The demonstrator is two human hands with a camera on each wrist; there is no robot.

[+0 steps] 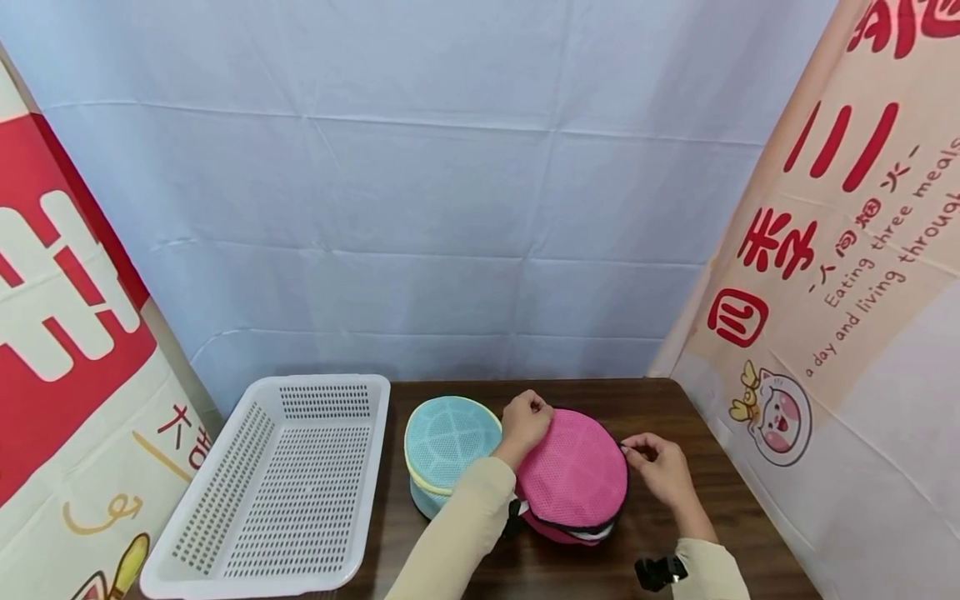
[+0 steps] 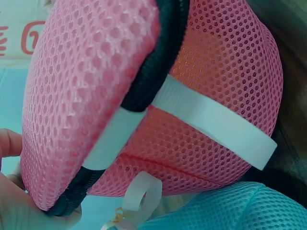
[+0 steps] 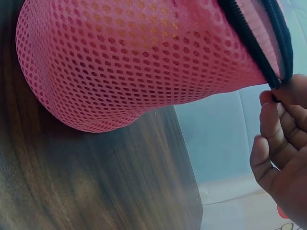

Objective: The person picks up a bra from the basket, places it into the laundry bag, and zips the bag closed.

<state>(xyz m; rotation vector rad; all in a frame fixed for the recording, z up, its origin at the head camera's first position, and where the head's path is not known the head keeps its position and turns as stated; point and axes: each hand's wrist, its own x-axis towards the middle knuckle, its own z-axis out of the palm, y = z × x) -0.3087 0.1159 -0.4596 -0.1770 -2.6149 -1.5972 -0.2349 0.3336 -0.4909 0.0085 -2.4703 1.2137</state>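
A round pink mesh laundry bag (image 1: pixel 573 471) with a black zipper rim stands on the table, its zipper partly undone at the front. My left hand (image 1: pixel 527 427) pinches the rim at the bag's back left; the left wrist view shows thumb and fingers on that edge. At the right side, my right hand (image 1: pixel 663 471) pinches the zipper pull (image 3: pixel 276 98), mostly hidden by the fingertips. White tape (image 2: pixel 216 122) hangs off the pink bag's rim. Left of it sits a blue mesh laundry bag (image 1: pixel 450 442) with yellow trim, partly covered by my left forearm.
A white perforated plastic basket (image 1: pixel 375 467) stands at the left of the dark wooden table (image 1: pixel 720 517). Pale blue cloth (image 1: pixel 435 208) hangs behind the table, and printed cloths hang along both sides.
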